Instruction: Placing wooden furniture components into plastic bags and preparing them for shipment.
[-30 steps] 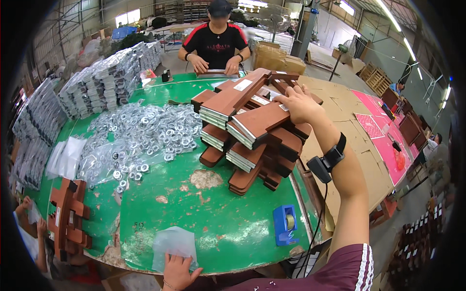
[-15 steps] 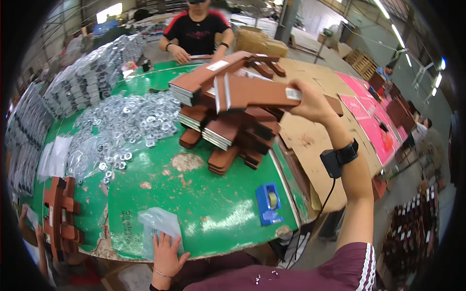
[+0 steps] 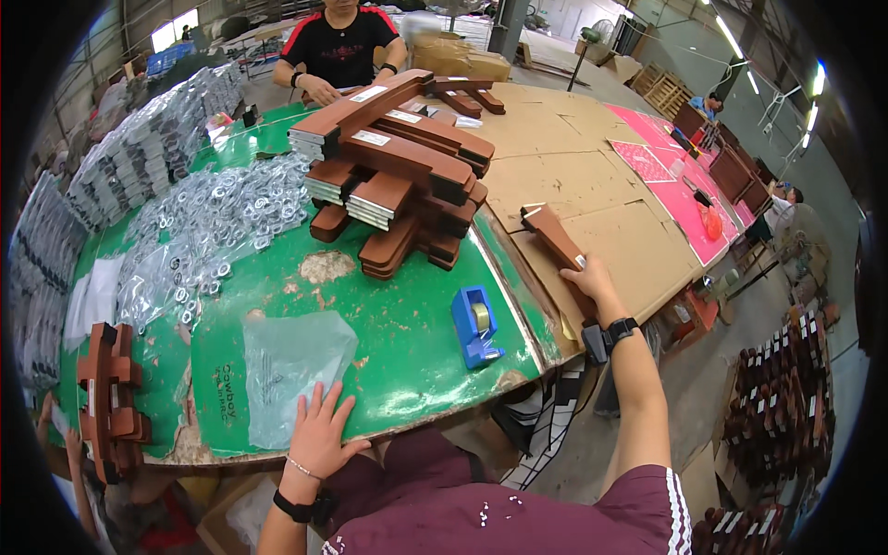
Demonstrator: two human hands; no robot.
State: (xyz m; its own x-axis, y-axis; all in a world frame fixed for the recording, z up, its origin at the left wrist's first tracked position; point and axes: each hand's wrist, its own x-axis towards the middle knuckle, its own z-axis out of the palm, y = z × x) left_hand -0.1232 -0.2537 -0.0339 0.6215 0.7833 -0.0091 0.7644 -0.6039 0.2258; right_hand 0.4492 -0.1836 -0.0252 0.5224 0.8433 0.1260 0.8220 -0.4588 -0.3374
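My left hand (image 3: 319, 427) lies flat with its fingers spread, at the near edge of the green tabletop. Its fingertips touch a clear plastic bag (image 3: 294, 365). My right hand (image 3: 594, 280) is closed round the near part of a brown wooden bar (image 3: 552, 237), which is over the cardboard right of the green surface. A small white label shows by my fingers. Left of that bar, similar brown bars (image 3: 398, 165) are piled crosswise, several with white labels. A blue tape dispenser (image 3: 470, 328) stands between my two hands.
Small bagged metal parts (image 3: 231, 208) are heaped at the left, before tall stacks of silvery packs (image 3: 139, 139). More brown bars (image 3: 111, 398) lie at the near left corner. Cardboard sheets (image 3: 564, 166) cover the right side. A co-worker (image 3: 342, 55) stands across the table.
My right hand has carried the brown bar from above the pile, right and nearer, over the cardboard. The bag now lies flatter and more spread out beneath my left fingertips.
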